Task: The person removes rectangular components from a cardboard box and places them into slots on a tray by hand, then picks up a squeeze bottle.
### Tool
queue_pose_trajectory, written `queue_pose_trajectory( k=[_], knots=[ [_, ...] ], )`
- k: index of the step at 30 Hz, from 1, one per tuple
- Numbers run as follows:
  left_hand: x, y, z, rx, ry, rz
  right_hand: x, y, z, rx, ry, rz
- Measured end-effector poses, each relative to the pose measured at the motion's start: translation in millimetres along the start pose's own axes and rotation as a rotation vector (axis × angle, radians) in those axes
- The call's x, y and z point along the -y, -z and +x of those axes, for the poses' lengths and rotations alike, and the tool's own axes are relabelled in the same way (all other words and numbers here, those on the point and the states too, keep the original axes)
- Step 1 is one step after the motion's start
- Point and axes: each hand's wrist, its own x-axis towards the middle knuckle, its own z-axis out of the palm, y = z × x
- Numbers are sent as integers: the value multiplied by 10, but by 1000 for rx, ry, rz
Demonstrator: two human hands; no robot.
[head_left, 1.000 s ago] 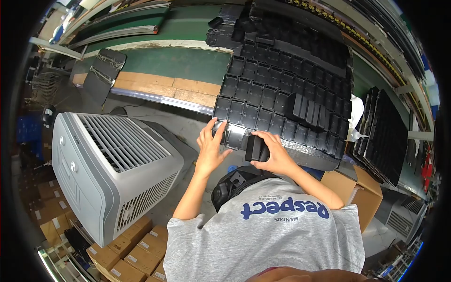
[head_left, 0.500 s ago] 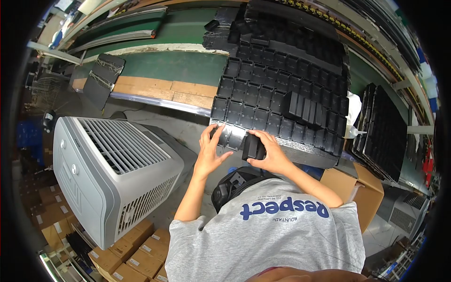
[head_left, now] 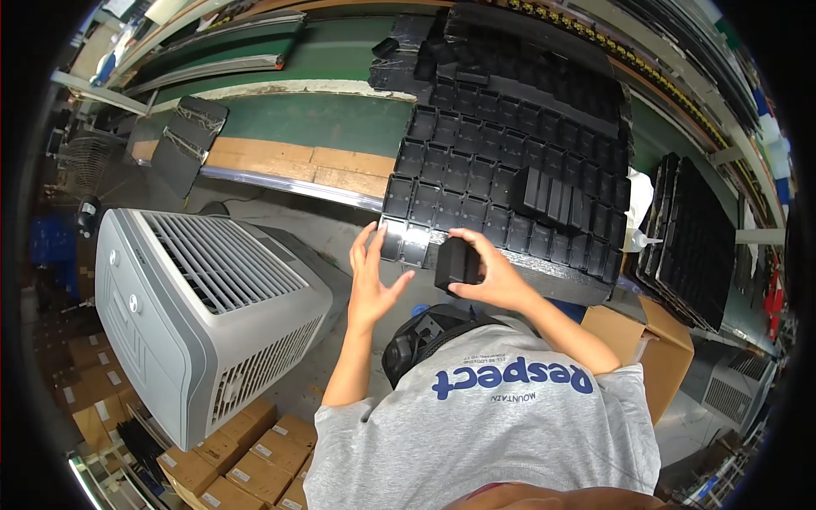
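Note:
In the head view, my right hand [head_left: 495, 276] grips a black rectangular box [head_left: 456, 263], thumb at its lower edge and fingers over the top. It is held just off the front edge of a board [head_left: 544, 274] covered with rows of black open boxes [head_left: 448, 202]. Left of it, my left hand [head_left: 372, 280] has its fingers spread and nothing between them. Its fingertips are close to the front-left corner boxes [head_left: 403, 242], which catch the light; whether they touch cannot be made out. Several black boxes [head_left: 552, 197] stand raised on top of the rows.
A white nozzle bottle [head_left: 636, 240] is at the board's right side, beside stacked black boards [head_left: 693, 242]. A large grey air cooler [head_left: 212, 314] stands at left. Cardboard boxes [head_left: 246, 476] are at lower left, and an open carton [head_left: 637, 340] is at right. The green bench [head_left: 314, 123] runs behind.
My left hand has drawn back to the left, away from the corner boxes. My right hand still holds the black box, which has shifted slightly left.

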Motion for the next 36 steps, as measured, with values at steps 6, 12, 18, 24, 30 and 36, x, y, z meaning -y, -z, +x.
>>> queue_pose_trajectory(
  k=[6,12,18,24,30,36],
  knots=[
    [-566,-12,140,564,-93,-325,339,245,-95,126,18,-236],
    [-601,-195,101,590,-157,-302,394,293,-176,149,-36,-202],
    [-590,-284,49,527,-96,-255,203,226,-131,108,-19,-136],
    [-437,-299,86,485,-141,-223,94,112,-112,34,-31,56],
    [-260,-318,162,484,-191,-137,-93,202,-301,-84,30,-67],
    [-314,-195,303,516,-270,214,-294,64,-347,-138,171,-230]
  ],
)
